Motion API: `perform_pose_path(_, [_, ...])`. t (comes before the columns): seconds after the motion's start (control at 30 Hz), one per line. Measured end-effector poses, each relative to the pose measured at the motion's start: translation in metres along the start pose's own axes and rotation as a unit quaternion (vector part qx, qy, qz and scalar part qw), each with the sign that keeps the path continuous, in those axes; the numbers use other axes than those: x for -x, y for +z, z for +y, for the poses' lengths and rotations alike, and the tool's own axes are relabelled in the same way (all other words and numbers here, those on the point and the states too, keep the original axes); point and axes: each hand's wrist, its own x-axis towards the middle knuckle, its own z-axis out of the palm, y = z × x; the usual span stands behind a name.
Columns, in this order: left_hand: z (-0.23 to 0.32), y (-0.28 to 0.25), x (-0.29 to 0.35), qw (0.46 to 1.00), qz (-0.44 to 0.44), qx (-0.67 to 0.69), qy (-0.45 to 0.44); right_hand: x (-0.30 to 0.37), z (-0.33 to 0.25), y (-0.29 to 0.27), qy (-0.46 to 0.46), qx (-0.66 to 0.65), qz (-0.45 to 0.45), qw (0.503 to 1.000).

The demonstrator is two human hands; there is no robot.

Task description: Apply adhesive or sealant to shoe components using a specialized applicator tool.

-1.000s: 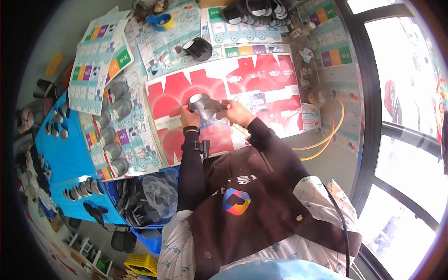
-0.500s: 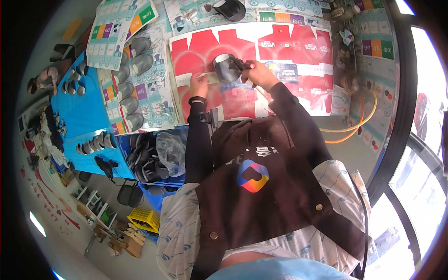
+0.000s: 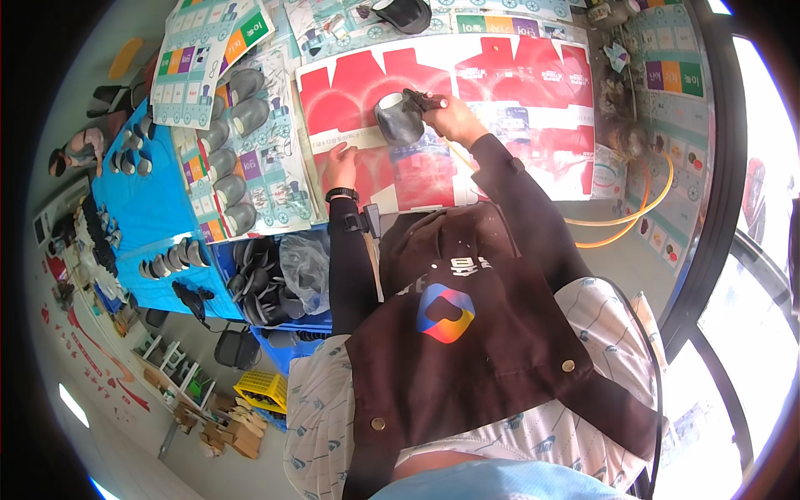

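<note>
A dark grey, rounded piece like a slipper upper (image 3: 402, 127), with a pale opening at its far end, rests on a red-and-white printed cardboard sheet (image 3: 533, 171). My right hand (image 3: 457, 122) is closed round a dark spray gun (image 3: 427, 100), its front end close to the grey piece's upper right edge. A pale yellow hose (image 3: 460, 155) trails from under this hand. To the left and nearer me, my left hand (image 3: 341, 167) hovers over or rests on the sheet's left part, fingers loosely apart and holding nothing. Whether it touches the sheet, I cannot tell.
Several similar grey pieces (image 3: 242, 215) line printed sheets at the left. More lie on a blue-covered table (image 3: 137, 212) and in a blue crate beside a clear plastic bag (image 3: 304, 271). Another dark piece (image 3: 403, 14) sits at the back. Looped hoses (image 3: 642, 215) hang at the right.
My left hand has drawn back toward me and left, away from the grey piece. The spray gun has shifted slightly toward the piece's far edge. The whole view has moved a little.
</note>
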Motion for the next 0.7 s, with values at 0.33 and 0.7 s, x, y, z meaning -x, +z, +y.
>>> perform_pose_path(0.33, [-0.012, -0.011, -0.014, 0.997, 0.021, -0.074, 0.005, 0.008, -0.003, -0.011, 0.075, 0.002, -0.12, 0.99])
perform_pose_path(0.7, [-0.029, -0.013, -0.034, 0.997, 0.013, -0.074, 0.023, 0.011, -0.009, -0.006, 0.064, 0.029, -0.132, 0.989])
